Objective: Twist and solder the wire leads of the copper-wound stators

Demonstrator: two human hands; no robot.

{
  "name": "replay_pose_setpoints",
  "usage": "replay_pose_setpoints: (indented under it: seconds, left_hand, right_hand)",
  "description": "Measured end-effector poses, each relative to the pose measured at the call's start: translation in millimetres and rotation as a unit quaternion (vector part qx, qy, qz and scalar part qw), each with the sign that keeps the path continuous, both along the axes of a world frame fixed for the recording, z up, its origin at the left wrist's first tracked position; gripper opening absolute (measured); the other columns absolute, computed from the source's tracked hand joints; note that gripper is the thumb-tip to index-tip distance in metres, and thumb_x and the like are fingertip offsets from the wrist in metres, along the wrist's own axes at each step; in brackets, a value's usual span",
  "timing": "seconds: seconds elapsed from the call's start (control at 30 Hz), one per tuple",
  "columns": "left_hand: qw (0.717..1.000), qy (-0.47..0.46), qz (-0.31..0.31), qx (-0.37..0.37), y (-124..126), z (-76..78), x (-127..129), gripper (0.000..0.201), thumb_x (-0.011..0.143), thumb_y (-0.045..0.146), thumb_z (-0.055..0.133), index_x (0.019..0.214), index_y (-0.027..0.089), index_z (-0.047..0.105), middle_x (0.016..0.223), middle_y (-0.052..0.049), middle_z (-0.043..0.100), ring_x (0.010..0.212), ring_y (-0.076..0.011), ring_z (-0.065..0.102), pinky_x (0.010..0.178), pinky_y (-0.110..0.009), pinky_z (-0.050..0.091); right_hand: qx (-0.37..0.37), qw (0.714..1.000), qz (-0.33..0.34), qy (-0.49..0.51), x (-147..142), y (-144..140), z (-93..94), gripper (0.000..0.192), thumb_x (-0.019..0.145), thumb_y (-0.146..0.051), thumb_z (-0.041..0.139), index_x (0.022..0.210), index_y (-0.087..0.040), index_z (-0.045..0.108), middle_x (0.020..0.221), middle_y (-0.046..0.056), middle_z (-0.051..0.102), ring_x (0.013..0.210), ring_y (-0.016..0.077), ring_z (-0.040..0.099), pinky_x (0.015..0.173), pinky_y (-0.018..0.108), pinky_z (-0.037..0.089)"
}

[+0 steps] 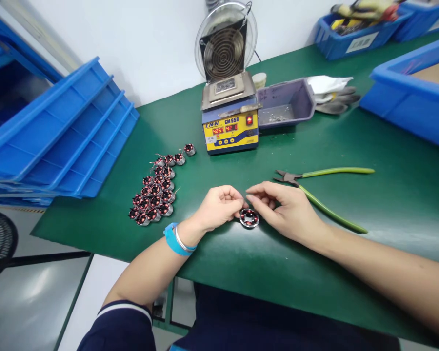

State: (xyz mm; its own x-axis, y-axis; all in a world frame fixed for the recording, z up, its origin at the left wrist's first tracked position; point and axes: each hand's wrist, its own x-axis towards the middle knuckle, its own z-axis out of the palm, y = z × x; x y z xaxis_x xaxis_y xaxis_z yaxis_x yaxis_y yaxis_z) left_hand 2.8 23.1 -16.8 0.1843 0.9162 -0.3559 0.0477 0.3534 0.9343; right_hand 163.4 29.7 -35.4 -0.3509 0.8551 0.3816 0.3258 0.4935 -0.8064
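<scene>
L hand (219,207) & R hand (283,209) both pinch a wound stator (249,217) resting on the green mat (351,146), near its front edge. Risk: a slip could roll it off that edge, or thin lead wires could bend. Hot solder pot (229,114) sits behind stator, stator pile (155,192) to its left, cutters (322,192) to its right; open room right of the cutters.

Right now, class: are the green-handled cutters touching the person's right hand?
Cannot tell. In the head view the green-handled cutters run right behind the right hand; one handle disappears behind the knuckles, so neither contact nor gap shows plainly.
</scene>
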Motion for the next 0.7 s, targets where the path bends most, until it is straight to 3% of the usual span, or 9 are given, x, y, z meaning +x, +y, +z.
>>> replay_pose_setpoints:
  seconds: [0.23,0.43,0.7]
  left_hand:
    - [0.998,-0.05,0.013,0.024,1,-6.7,0,0.015,0.067,0.021,0.068,0.07,0.011,0.056,0.056,0.001,0.062,0.037,-0.0025,0.046,0.036,-0.013,0.034]
    - [0.998,-0.057,0.025,0.017,1,-10.1,0,0.015,0.071,0.021,0.067,0.071,0.011,0.057,0.057,0.001,0.062,0.038,-0.0026,0.047,0.036,-0.013,0.037]
    - [0.998,-0.046,0.029,-0.002,2,-7.2,2,0.009,0.075,0.014,0.062,0.071,0.011,0.055,0.055,0.003,0.06,0.037,-0.0023,0.047,0.036,-0.012,0.036]
  right_hand:
    - [-0.079,0.996,0.024,0.034,0,2,1.4,0.012,0.085,-0.025,0.053,0.077,-0.018,0.059,0.061,0.001,0.062,0.047,0.0093,0.051,0.043,0.021,0.039]
    - [-0.115,0.991,0.033,0.064,8,4,-1.9,0.024,0.089,-0.033,0.05,0.102,-0.015,0.059,0.071,0.003,0.064,0.053,0.0114,0.056,0.049,0.023,0.047]
    - [-0.062,0.997,0.022,0.045,9,7,0.5,0.023,0.089,-0.035,0.053,0.099,-0.017,0.064,0.08,0.006,0.067,0.064,0.014,0.061,0.057,0.025,0.05]
